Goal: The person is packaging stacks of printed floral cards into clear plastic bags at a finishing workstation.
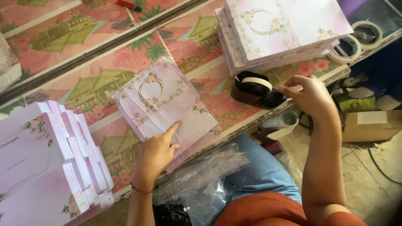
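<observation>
A pink floral card in a clear plastic sleeve [165,104] lies on the patterned table [104,79]. My left hand [157,152] rests on its lower edge, the index finger stretched out and pressing the sleeve flat. To the right, my right hand [307,94] is pinched at the front of a dark tape dispenser [255,90] with a white tape roll, at the table's edge. I cannot tell whether a strip of tape is between the fingers.
A fanned stack of pink cards [46,163] lies at the left, and a second stack [280,31] at the top right. Two white tape rolls [356,42] sit beyond it. Clear plastic sleeves [205,175] lie on my lap. A cardboard box [370,125] stands on the floor.
</observation>
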